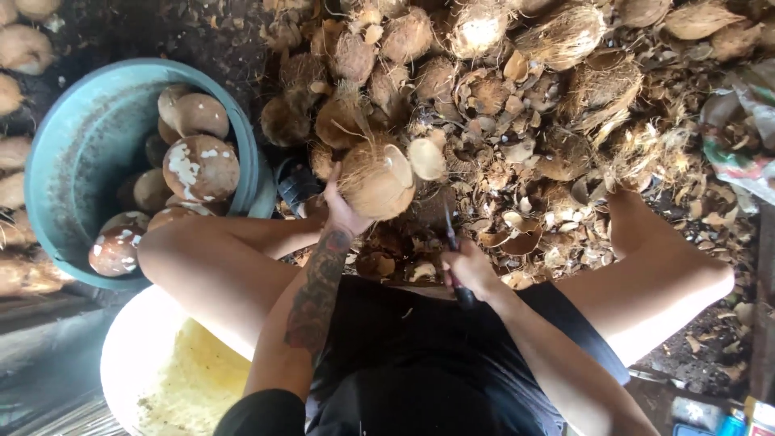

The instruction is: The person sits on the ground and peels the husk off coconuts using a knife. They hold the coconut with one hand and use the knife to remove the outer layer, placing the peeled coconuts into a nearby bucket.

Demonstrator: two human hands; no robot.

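overhead, head view only. left hand [341, 211] was cupped under and behind a husked coconut [376, 181], fingers curled against its near-left side, holding it up just above the shell litter. a pale cut patch showed on the coconut's upper right. right hand [468, 270] was fisted round the dark handle of a knife [450, 236], blade pointing up toward the coconut but apart from it, down and to its right.

edges and room: the coconut sat between the person's bare knees, tight against the heap of husky coconuts [452, 56] beyond it. shell fragments [525, 218] covered the ground ahead and to the right. a blue-green tub [56, 161] of peeled coconuts [200, 165] stood just outside the left knee; a white basin [133, 347] with yellowish shreds lay below that knee. the only open gap was the short stretch between the two hands.

hidden: left palm behind the coconut; knife handle inside the fist; blade thin and hard to make out; basin cut off by the frame's bottom.
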